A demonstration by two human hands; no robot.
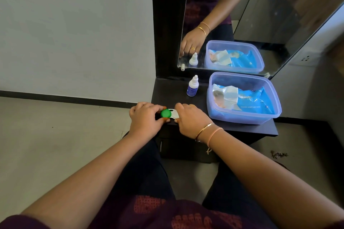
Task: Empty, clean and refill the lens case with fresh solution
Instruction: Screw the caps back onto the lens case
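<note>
A white lens case [174, 114] lies at the front left corner of the dark shelf [168, 91]. Its green cap [165, 113] faces up on the left half. My left hand [146, 120] has its fingers around that green cap. My right hand [191, 120] covers and grips the case's right half, which is hidden beneath it. A small white solution bottle [192, 86] with a blue label and a white cap stands upright behind the case, near the mirror.
A translucent blue plastic tub [271, 115] with a blue wipes pack [249, 101] inside fills the shelf's right side. A mirror [260, 15] stands behind and repeats the bottle, tub and a hand. A grey wall and floor lie to the left.
</note>
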